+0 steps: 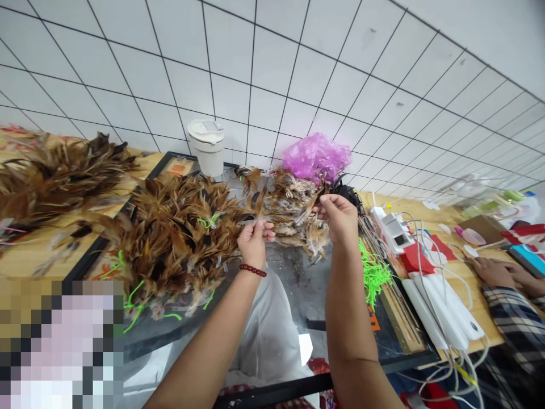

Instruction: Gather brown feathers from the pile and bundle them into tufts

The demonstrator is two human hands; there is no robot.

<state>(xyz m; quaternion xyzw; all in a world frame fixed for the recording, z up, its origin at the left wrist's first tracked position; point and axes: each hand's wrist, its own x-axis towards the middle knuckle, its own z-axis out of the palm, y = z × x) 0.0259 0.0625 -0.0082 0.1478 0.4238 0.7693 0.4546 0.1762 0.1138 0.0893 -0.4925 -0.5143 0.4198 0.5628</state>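
My left hand (254,241), with a dark red bead bracelet at the wrist, is closed in a pinch. Brown feathers (257,203) rise from its fingertips. To its right, my right hand (340,218) pinches what looks like a brown feather (315,200) over the far end of a pile of pale-based feathers (293,213). A large heap of brown feathers (170,227) lies left of my left hand, with bright green ties (210,220) among it. Beside my right forearm is a bundle of green strings (373,275).
A lidded white cup (207,146) and a crumpled pink plastic bag (317,156) stand by the tiled wall. More feathers (63,176) lie far left. On the right are a white power strip (389,227), loose cables and another person's hands (500,271).
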